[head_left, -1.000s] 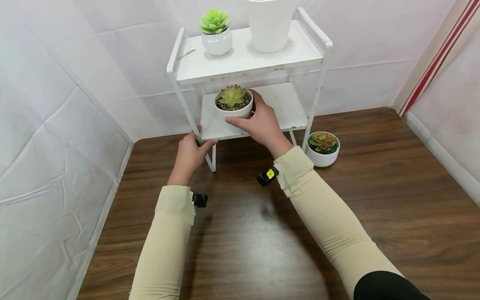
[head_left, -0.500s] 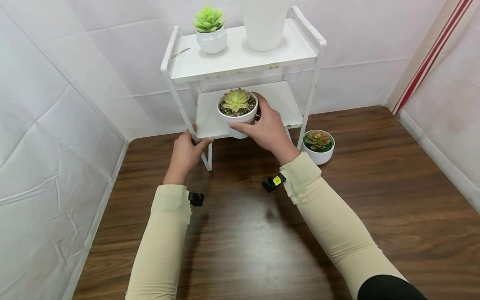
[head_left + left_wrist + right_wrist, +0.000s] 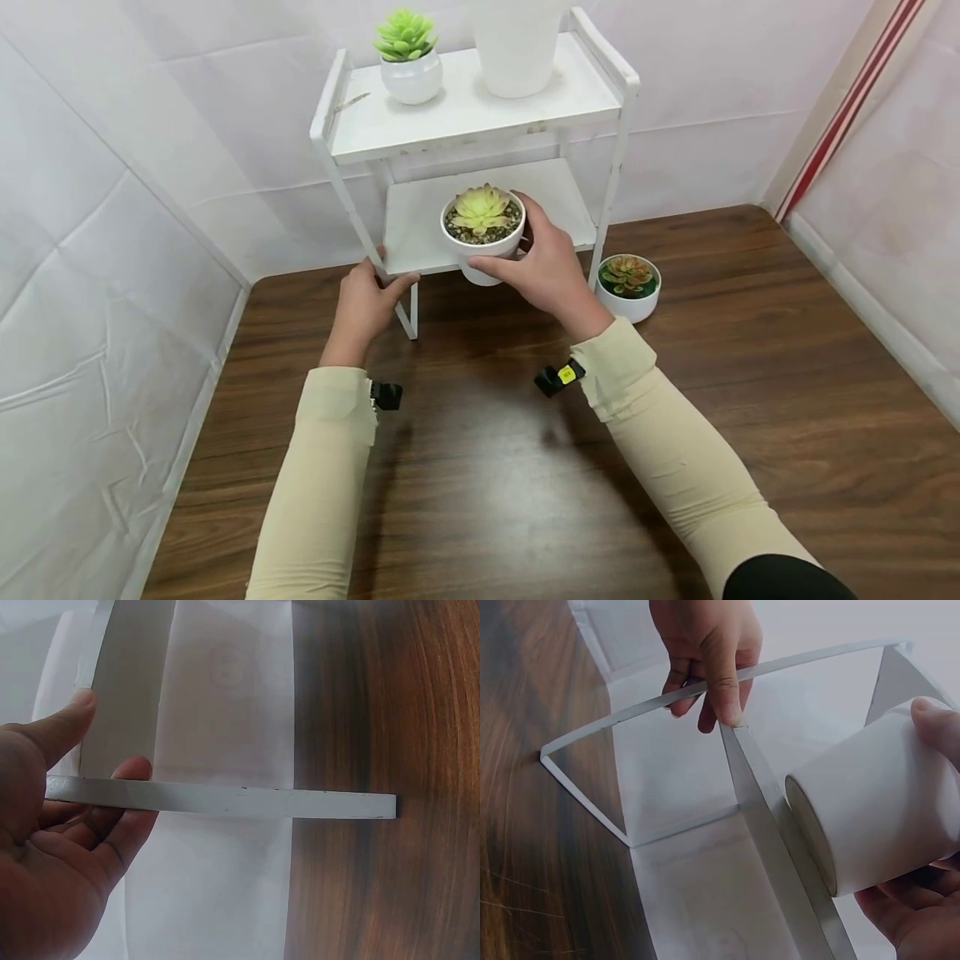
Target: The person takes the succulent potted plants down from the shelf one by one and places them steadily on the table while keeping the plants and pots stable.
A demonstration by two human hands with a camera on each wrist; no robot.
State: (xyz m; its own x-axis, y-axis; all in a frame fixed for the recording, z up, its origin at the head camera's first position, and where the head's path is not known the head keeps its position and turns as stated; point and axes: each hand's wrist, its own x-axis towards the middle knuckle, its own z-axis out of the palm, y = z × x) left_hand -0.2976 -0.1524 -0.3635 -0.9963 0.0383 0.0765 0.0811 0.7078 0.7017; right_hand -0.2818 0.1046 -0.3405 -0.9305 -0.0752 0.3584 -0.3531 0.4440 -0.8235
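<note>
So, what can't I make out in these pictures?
- Tall pot: top cut off by the head view's upper edge; contents unknown.
- Right hand: partly hidden behind the held pot in the head view, cut off by the right wrist view's edge.
- Yellow sticker: any print too small, head view.

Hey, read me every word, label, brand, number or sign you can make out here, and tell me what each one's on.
Nothing can be read for certain.
Yellow label on the black camera at the right wrist: dark marks, too small to read.
White backdrop, left wrist view: a faint mark, too blurred to tell if it's writing.
Held pot and shelf: no lettering on the sides that show.
</note>
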